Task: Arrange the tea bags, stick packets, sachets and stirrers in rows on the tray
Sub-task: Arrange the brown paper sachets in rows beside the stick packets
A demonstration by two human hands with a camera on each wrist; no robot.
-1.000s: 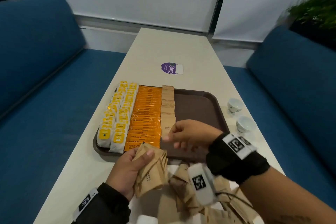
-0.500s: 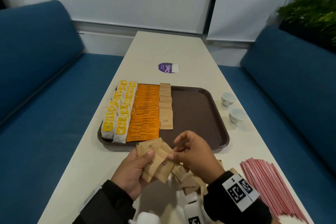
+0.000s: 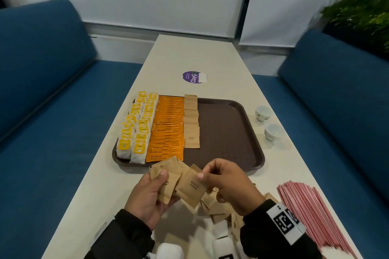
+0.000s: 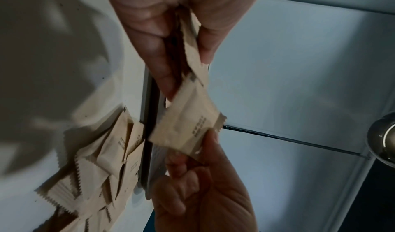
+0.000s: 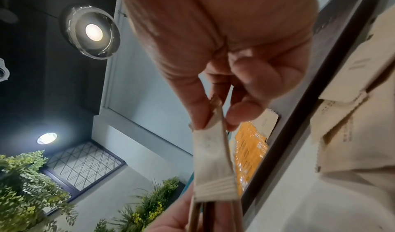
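Observation:
A brown tray (image 3: 229, 132) holds two rows of yellow tea bags (image 3: 136, 130), a row of orange coffee stick packets (image 3: 168, 130) and a row of brown sugar sachets (image 3: 191, 124). In front of the tray my left hand (image 3: 151, 193) grips a fan of several brown sugar sachets (image 3: 168, 181). My right hand (image 3: 229, 185) pinches the top corner of one sachet (image 3: 190, 188) from that fan, also seen in the left wrist view as the sachet (image 4: 188, 127) and edge-on in the right wrist view as the sachet (image 5: 213, 159). Red stirrers (image 3: 311, 214) lie at the right.
Loose brown sachets (image 3: 216, 202) lie heaped on the table under my hands. Two small white cups (image 3: 267, 122) stand right of the tray. A purple sticker (image 3: 192, 77) lies beyond it. Blue sofas flank the table, with a plant at the far right.
My right hand came back from the tray, where it left a sachet at the near end of the row, and now pinches another sachet from the fan in my left hand.

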